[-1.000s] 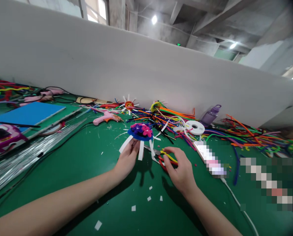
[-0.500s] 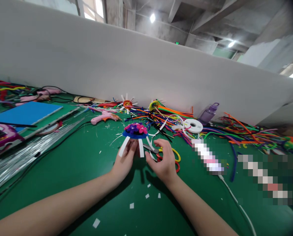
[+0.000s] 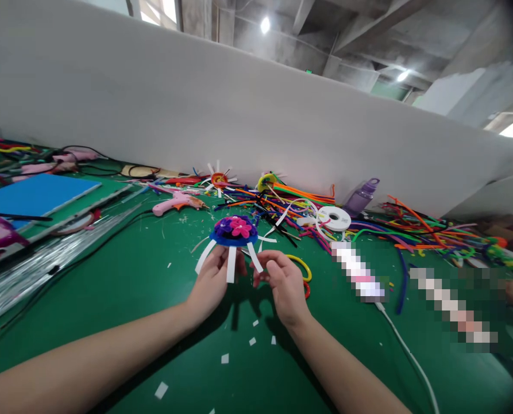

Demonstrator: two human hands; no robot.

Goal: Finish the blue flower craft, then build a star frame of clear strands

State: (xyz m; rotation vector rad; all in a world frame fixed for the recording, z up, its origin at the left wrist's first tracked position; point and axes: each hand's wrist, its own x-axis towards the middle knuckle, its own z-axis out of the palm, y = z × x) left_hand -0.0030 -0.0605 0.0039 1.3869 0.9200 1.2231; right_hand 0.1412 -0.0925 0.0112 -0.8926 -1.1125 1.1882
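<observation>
A round blue disc topped with fuzzy pink and purple flowers (image 3: 234,237) sits above the green worktop (image 3: 196,356), broadest left to right; the left hand (image 3: 212,280) is nearest, fingers gripping its underside; the right hand (image 3: 287,286) is just right, fingers half-curled beside a flat white strip (image 3: 255,257) slanting down rightward from the rim; contact there cannot be told; red-and-yellow-handled scissors (image 3: 308,269) lie partly hidden behind the right hand; a pink glue gun (image 3: 172,204) rests beyond, leftward.
</observation>
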